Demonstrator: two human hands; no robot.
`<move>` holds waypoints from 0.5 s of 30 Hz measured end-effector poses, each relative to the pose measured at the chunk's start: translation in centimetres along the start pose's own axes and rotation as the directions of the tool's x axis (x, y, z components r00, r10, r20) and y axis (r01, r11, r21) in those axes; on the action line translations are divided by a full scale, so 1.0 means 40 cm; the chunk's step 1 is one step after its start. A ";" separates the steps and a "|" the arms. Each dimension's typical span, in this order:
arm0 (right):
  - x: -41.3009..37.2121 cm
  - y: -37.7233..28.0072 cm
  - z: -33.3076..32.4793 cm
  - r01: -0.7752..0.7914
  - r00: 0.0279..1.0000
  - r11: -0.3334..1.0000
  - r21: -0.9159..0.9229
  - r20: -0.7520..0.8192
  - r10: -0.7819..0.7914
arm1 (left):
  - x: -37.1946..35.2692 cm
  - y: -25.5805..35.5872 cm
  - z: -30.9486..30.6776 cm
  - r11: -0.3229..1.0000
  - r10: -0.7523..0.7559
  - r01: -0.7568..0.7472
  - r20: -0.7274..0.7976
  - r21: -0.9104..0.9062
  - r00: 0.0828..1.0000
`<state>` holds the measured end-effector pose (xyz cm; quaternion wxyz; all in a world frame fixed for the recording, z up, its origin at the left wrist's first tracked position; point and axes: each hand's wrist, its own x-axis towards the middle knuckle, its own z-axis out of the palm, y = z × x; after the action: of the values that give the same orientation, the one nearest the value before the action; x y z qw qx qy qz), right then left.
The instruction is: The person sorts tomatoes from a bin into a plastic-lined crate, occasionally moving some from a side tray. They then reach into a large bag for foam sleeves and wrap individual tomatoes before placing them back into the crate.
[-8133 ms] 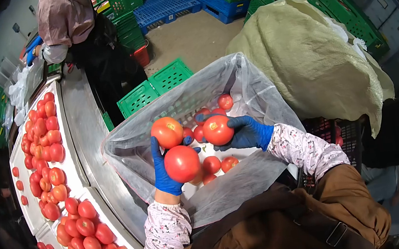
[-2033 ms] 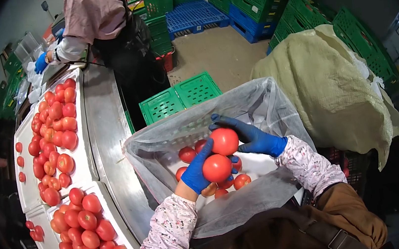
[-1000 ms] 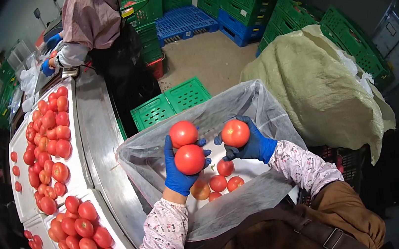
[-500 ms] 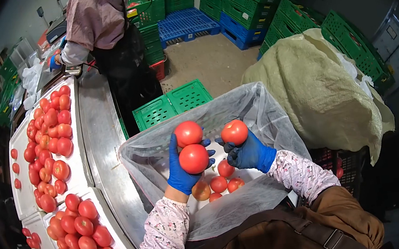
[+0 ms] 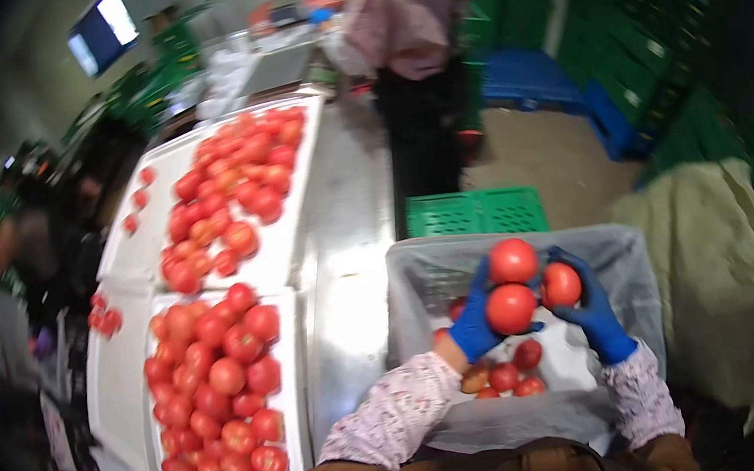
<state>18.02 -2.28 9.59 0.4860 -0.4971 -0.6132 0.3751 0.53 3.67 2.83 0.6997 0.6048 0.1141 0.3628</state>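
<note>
Left hand point(image 5: 475, 327), right hand point(image 5: 596, 317): both cupped

Tomato-laden sorting table point(image 5: 349, 239), green crate point(image 5: 476, 214), co-worker point(image 5: 407, 20)

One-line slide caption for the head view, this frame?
Gloved left hand holds two tomatoes, right hand one tomato, above a plastic-lined crate beside trays of tomatoes.

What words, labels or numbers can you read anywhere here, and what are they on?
None can be read; the whole picture is blurred.
The screen: bright, any text too blurred.
The two tomatoes in the left hand and one tomato in the right hand: no sticker legible.
The green crates: no label shows.
</note>
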 end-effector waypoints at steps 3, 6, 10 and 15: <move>0.021 -0.022 0.055 0.220 0.976 0.819 -0.530 0.114 -0.188 | -0.003 0.037 0.021 0.940 -0.044 -0.026 -0.197 -0.339 0.979; 0.051 -0.074 0.105 0.214 0.976 0.895 -0.390 0.113 -0.184 | -0.005 0.102 -0.022 0.062 -0.182 0.218 0.203 -0.974 0.962; 0.074 -0.126 0.130 0.348 0.929 0.852 -0.391 0.023 -0.368 | -0.038 0.205 -0.033 0.860 0.019 -0.280 -0.522 -0.427 0.853; 0.006 -0.065 0.055 0.279 0.960 0.931 -0.236 0.047 -0.276 | -0.150 0.299 -0.307 0.546 0.089 -0.581 -0.647 -0.604 0.757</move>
<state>15.25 -2.58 11.57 0.4665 -0.4582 -0.7210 0.2291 -15.52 9.25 9.30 0.7379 0.1207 0.0152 0.6639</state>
